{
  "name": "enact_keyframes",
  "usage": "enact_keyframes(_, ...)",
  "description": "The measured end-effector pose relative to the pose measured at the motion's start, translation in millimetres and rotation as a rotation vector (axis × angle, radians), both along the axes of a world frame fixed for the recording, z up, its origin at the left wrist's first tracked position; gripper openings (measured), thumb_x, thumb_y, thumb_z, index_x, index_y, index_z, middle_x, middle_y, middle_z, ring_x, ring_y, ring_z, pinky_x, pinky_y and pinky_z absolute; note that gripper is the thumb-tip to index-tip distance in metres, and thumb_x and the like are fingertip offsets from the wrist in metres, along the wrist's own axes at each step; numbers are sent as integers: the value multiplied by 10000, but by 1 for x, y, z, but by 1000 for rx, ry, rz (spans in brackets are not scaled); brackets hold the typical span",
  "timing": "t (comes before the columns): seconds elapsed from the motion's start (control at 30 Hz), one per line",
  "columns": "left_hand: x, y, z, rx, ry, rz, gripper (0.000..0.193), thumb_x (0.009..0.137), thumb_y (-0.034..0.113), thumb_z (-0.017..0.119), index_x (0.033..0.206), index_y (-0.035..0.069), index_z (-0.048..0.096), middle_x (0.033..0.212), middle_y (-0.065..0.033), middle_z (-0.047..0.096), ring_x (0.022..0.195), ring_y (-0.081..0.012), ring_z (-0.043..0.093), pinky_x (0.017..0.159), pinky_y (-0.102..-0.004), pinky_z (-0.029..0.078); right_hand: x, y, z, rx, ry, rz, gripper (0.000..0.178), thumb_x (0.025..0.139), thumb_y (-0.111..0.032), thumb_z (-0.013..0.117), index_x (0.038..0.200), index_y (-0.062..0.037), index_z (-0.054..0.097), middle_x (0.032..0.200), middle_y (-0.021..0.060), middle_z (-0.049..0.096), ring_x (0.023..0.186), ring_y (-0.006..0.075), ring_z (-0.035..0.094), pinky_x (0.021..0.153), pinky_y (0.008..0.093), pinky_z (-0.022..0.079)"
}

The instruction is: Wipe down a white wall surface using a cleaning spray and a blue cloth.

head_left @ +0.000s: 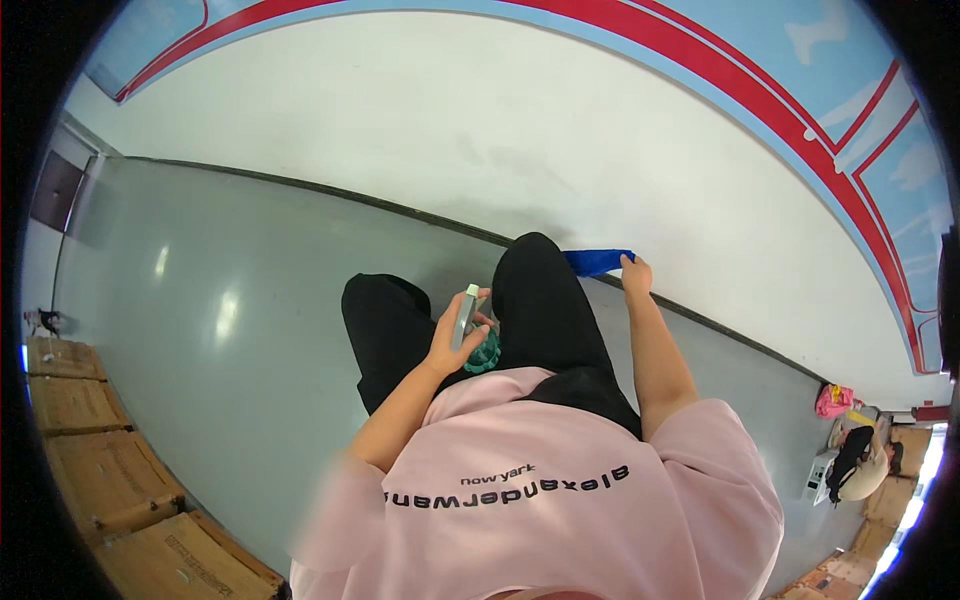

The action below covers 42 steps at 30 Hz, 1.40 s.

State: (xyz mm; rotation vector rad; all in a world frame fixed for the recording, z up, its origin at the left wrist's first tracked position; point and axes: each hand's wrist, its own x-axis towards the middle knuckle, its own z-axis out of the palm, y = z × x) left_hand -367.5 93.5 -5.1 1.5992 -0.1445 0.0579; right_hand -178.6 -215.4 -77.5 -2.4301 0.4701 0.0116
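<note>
While our left hand point(456, 338) grips a green spray bottle point(486, 353) by its head, our right hand point(637, 273) pinches the blue cloth point(596, 262) extending leftward from it, likely soft, light and best held by that end.

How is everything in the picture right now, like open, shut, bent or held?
Left hand, closed around the spray bottle.
Right hand, gripping the blue cloth.
Spray bottle, held, nozzle pointing toward the wall.
Blue cloth, held by one end.
Knees, bent.
Brown boxes at left, look shut.
Floor, shiny.
</note>
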Motion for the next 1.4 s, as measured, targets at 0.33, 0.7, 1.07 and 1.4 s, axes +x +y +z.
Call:
enact_keyframes(0.33,6,5,33,75,-21,-33,464,774,40,543,1215,39,398,1144,-105,474,789,-160,569,739,-291,442,-2,73,82,1162,-286,45,225,856,-229,517,987,-49,545,848,27,557,779,109,523,709,253,431)
enact_keyframes(0.7,16,-21,118,562,-537,248,389,734,198,574,1060,-9,525,1275,-206,332,1167,-319,332,955,-403,262,-78,171,164,1536,124,589,294,874,-299,479,1006,-39,517,940,32,541,876,126,482,808,274,380)
enact_keyframes(1.07,27,-5,103,-150,-194,208,366,753,90,534,1108,13,489,1172,-70,440,1024,-172,465,904,-305,348,-112,181,170,1408,110,936,489,820,-251,541,1223,-47,353,1170,53,411,1078,147,397,915,308,318)
enact_keyframes(1.4,30,-4,107,-466,-20,308,402,786,94,514,1151,-2,374,1082,-99,529,995,-161,479,887,-295,358,-111,185,187,967,-95,816,512,760,-315,625,1123,-4,441,1044,134,520,978,190,495,848,311,388)
